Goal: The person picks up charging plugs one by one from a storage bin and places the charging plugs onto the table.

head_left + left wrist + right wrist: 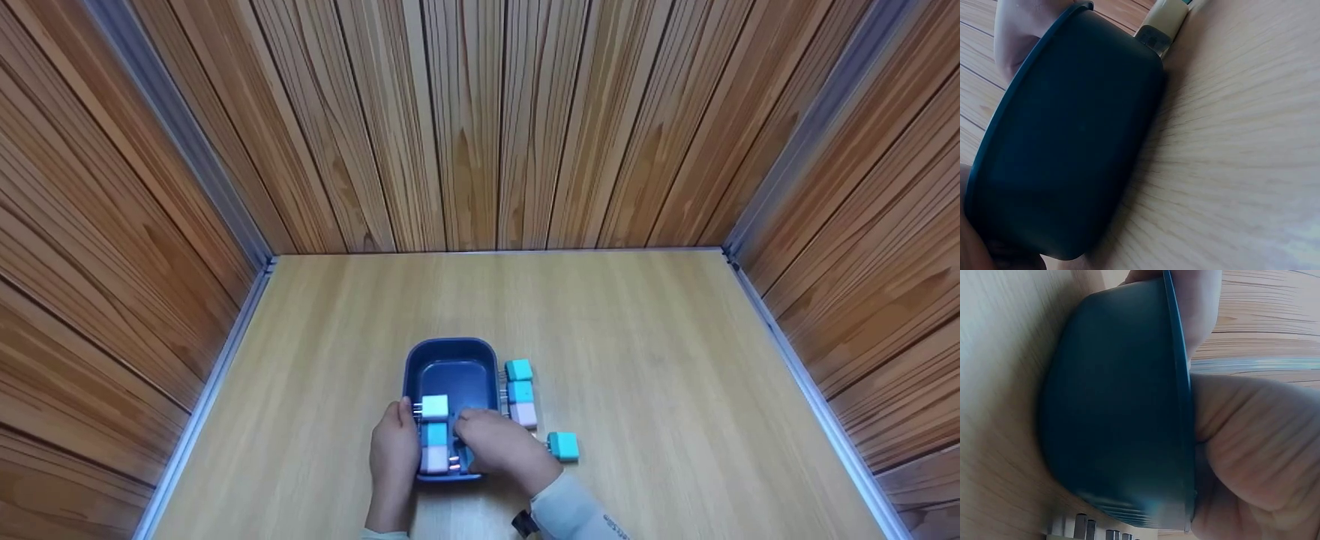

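A dark blue plastic bin [450, 346] stands on the table. Inside, along its left side, lie a white-topped plug adapter [434, 406], a teal one [435, 434] and a pale pink one [434, 459], metal prongs pointing left. My left hand [395, 446] grips the bin's left wall, thumb near the rim. Reaching over the right rim, my right hand [504, 448] has its fingers down inside the bin around a teal plug adapter [466, 455], mostly hidden by the hand. The right wrist view shows that hand bent over the rim, fingertips out of sight.
Right of the bin, two teal plug adapters [518, 370] and a pale pink one [523, 415] stand in a column. Another teal adapter [563, 446] lies beside the right wrist. Wood-panelled walls [472, 150] with metal edging enclose the table on three sides.
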A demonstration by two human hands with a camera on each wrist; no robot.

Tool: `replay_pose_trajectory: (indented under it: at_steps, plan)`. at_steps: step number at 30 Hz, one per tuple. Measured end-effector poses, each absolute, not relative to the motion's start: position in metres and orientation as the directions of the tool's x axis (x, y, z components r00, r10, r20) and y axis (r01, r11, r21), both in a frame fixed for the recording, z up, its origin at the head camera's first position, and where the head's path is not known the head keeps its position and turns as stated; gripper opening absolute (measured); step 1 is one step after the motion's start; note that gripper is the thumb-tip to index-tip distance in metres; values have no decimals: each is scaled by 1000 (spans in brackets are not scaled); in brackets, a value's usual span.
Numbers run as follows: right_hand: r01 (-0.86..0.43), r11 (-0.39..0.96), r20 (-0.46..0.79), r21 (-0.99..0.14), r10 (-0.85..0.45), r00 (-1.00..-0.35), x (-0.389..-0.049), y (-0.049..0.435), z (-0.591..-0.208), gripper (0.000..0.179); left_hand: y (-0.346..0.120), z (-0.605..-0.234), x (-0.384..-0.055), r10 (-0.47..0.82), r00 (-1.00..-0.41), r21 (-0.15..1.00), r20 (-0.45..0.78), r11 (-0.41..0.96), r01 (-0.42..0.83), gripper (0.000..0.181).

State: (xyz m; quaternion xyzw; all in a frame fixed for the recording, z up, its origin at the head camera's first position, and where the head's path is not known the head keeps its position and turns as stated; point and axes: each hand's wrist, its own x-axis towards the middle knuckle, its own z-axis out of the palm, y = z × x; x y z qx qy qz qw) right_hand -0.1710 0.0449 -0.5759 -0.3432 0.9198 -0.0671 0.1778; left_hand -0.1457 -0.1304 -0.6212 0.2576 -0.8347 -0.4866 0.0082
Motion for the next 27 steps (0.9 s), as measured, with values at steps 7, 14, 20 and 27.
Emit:
replay_pose_trajectory:
  at_steps: [7, 14, 20, 27]
  plan:
    - [-632, 750, -279, -193, -660, -698, -171, 44, -579, 32, -128, -621, -146, -434, -870, 818, -232, 397, -416, 53]
    - [-629, 759, -275, -165, -648, -710, -170, 41, -584, 22, -129, -621, -147, -437, -861, 809, -259, 388, -440, 54]
    - [-627, 757, -276, -186, -652, -706, -172, 41, -583, 21, -130, -620, -147, -438, -863, 797, -254, 411, -443, 55]
    - [-631, 750, -263, -198, -661, -703, -172, 45, -580, 22, -129, -619, -147, -443, -869, 781, -221, 453, -430, 49]
